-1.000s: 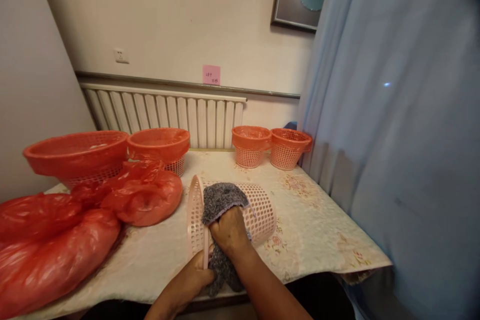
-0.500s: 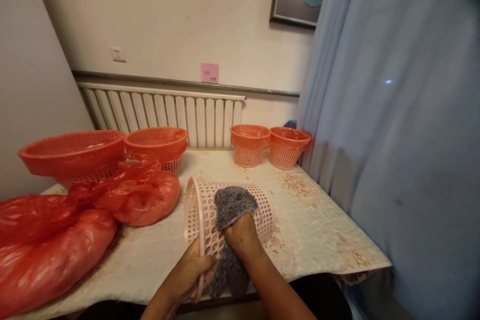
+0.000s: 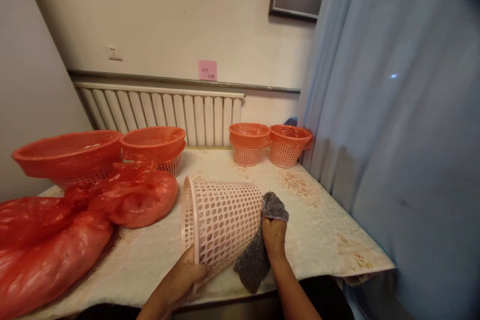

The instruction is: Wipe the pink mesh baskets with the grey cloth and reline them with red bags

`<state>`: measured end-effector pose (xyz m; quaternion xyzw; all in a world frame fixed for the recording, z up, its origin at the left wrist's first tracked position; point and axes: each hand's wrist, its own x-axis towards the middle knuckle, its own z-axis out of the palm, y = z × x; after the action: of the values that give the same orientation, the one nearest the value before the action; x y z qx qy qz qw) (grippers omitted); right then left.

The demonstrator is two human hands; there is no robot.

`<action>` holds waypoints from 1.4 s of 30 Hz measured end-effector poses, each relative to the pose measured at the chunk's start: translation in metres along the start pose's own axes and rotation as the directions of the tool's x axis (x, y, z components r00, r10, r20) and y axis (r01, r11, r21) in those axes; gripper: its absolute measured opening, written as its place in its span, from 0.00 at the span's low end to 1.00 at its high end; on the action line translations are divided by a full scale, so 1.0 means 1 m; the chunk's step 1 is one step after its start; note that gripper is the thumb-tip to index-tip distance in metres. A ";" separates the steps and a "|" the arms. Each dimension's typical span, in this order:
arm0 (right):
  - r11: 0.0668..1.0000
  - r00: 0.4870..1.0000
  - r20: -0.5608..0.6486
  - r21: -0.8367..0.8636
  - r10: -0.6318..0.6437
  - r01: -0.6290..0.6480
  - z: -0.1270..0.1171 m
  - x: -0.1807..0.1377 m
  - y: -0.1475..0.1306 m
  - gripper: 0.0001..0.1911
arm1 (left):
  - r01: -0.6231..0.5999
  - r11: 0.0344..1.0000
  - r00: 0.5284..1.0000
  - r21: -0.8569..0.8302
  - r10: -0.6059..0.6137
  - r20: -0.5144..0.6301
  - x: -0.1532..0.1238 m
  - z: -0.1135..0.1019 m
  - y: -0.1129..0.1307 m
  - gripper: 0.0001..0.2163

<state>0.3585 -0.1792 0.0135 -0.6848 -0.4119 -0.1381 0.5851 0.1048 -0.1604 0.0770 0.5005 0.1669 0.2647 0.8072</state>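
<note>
A pale pink perforated plastic wastebasket [image 3: 227, 217] lies on its side on the table, its mouth facing left. My left hand [image 3: 189, 272] grips its rim at the near side, thumb outside and the other fingers hidden inside. Bunched in my right hand [image 3: 274, 237] is a grey fuzzy cleaning cloth [image 3: 252, 265], pressed against the basket's base end on the right. One part of the cloth covers my fingers; the rest hangs down below the hand.
Two lined baskets stand at the back left, a large one [image 3: 67, 157] and a smaller one [image 3: 153, 145]. Two more lined baskets, one [image 3: 249, 145] beside another [image 3: 288, 146], stand back right. Filled red plastic bags [image 3: 75, 240] lie left. A blue curtain [image 3: 375, 110] borders the right side.
My right hand and the cloth have moved right, from the middle of the wastebasket's side to its base end. My left hand still holds the rim, and the basket has shifted slightly.
</note>
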 end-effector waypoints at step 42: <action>0.952 0.877 0.386 0.216 -0.286 0.216 0.010 -0.020 -0.153 0.19 | -0.014 1.000 0.992 0.016 0.016 -0.123 -0.011 0.005 0.002 0.29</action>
<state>0.2321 -0.1817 0.1026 -0.5877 -0.6217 -0.0305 0.5169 0.0982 -0.1698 0.0816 0.4904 0.2143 0.2998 0.7897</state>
